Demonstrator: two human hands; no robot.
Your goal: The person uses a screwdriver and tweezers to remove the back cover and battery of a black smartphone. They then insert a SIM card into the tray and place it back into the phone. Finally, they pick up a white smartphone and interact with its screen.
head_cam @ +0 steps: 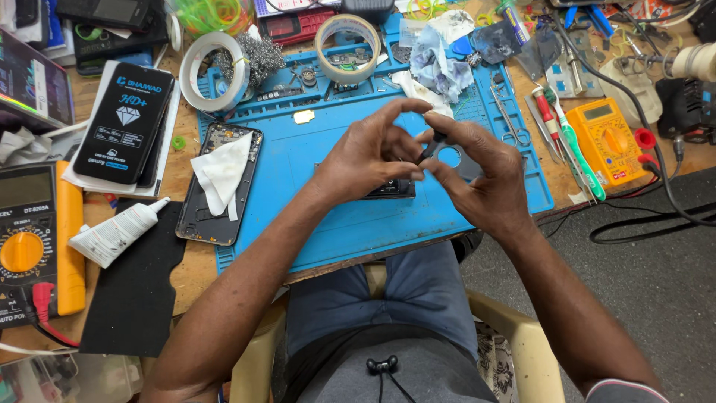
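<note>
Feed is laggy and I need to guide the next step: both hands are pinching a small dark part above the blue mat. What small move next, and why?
Probably lower it toward the blue mat before working further. The left hand and right hand hold the small dark part by fingertips in mid-air, above a dark flat component, so a slip could drop it.

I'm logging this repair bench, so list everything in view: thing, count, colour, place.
work mat: 1, blue, bench centre
phone body: 1, dark, mat's left edge
tissue: 1, white, on phone body
tape rolls: 2, clear and tan, mat's top
crumpled cloth: 1, pale blue, mat's top right
black box: 1, left of mat
glue tube: 1, white, lower left
multimeters: 2, orange-yellow, far right and far left
screwdrivers: 2, red and green, right of mat
tweezers: 1, metal, mat's right
small dark part: 1, black, between both hands
left hand: fingertips on the part
right hand: pinching the part
</note>
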